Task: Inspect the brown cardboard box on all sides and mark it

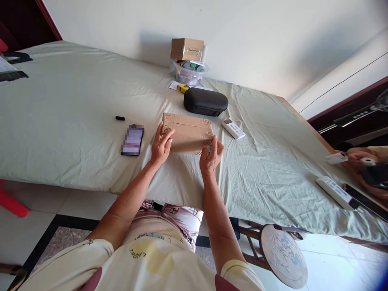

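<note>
A closed brown cardboard box (188,131) with dark printed corner patterns lies on the cloth-covered table in front of me. My left hand (161,147) grips its left side, the fingers reaching over onto the top. At the near right corner, my right hand (211,155) holds the box's edge with its index finger straight and the other fingers curled. Between that thumb and index finger shows a small dark-and-pale patch that I cannot make out. Just behind the box sits a black zippered case (206,102). A white remote control (233,129) lies to the right.
On the left are a phone (132,140) and a small black cylinder (120,118). By the wall, a clear plastic tub (189,76) carries a smaller carton (187,49), with a yellow tape measure (182,88) in front. Another person's hand (359,157) is at far right, near a white-and-black device (336,192). A round stool (284,255) stands below.
</note>
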{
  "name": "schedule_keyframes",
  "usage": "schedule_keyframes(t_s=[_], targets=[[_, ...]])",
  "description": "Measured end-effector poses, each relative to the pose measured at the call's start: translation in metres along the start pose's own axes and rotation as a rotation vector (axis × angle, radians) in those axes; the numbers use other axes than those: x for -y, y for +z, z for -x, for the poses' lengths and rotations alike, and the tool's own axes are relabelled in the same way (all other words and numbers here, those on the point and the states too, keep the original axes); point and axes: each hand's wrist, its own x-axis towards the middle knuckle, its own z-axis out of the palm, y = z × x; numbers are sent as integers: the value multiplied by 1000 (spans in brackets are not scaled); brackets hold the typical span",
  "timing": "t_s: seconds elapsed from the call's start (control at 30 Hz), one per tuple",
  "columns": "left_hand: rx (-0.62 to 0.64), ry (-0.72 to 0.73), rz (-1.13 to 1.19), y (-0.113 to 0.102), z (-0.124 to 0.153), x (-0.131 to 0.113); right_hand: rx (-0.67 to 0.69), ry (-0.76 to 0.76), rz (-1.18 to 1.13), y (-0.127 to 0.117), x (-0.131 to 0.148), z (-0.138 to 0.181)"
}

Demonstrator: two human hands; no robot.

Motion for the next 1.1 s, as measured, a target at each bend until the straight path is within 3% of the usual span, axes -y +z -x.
schedule_keyframes(t_s=[0.27, 0.43, 0.53, 0.67, 0.83, 1.1], targets=[[-32, -154, 8, 1, 2, 9, -5, 3, -153, -2, 15, 5], [-32, -165, -63, 3, 1, 2, 27, -78, -175, -3, 23, 10], [-3, -122, -61, 1, 1, -3, 61, -162, -176, -3, 34, 15], [89, 38, 45, 1, 5, -11, 176, -312, -253, 1, 50, 24], [132, 92, 89, 4, 10, -20, 330, -337, -237, 6, 52, 27], [148, 84, 86, 1, 7, -23, 217, -214, -158, 0, 35, 14]])
